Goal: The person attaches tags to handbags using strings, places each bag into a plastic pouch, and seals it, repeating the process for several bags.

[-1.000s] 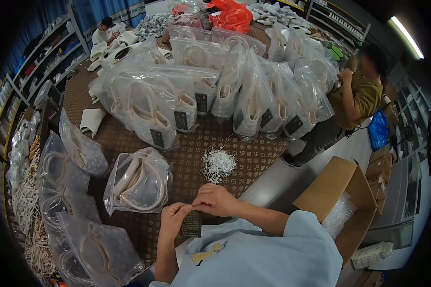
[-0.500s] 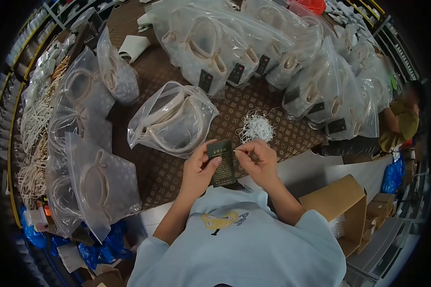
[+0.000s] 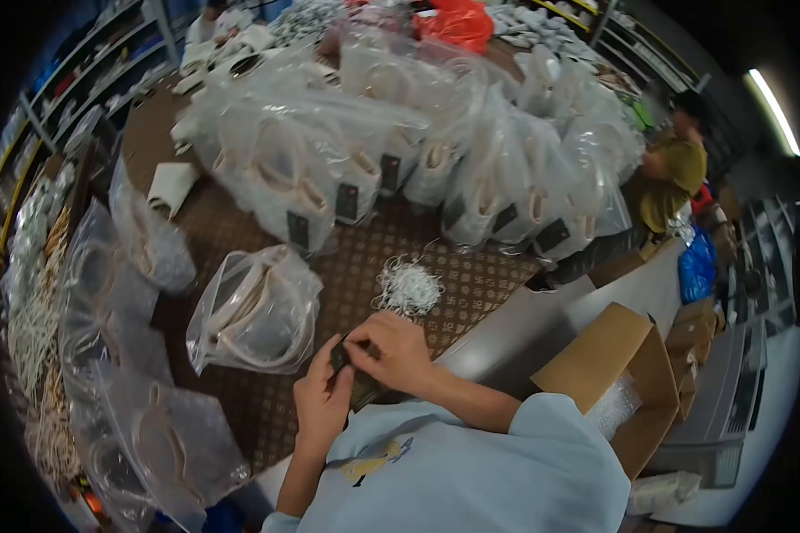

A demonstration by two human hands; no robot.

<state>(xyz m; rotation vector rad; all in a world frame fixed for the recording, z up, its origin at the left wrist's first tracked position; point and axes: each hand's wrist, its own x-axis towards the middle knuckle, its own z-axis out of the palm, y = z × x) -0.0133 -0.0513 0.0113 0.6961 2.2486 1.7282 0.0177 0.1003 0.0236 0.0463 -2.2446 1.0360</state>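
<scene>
My left hand (image 3: 322,400) grips a small dark hang tag (image 3: 339,356) with printing hidden at this angle, thumb on its near side. My right hand (image 3: 398,351) is closed in a pinch at the tag's upper edge; what is between those fingertips is too small and blurred to make out. Just beyond my hands lies a tangled pile of white strings (image 3: 409,286) on the brown patterned table (image 3: 364,258). Left of the strings, a light handbag in a clear plastic bag (image 3: 262,311) rests on the table.
Rows of plastic-wrapped handbags (image 3: 284,178), several with dark tags, line the back. More wrapped handbags (image 3: 173,444) lie along the left edge. An opened cardboard box (image 3: 596,355) stands at my right. A co-worker in a yellow-green top (image 3: 676,178) is at the far right.
My view has turned and tilted up, so the table appears shifted left. The tag has turned from face-on to nearly edge-on, and my right hand has closed in over it.
</scene>
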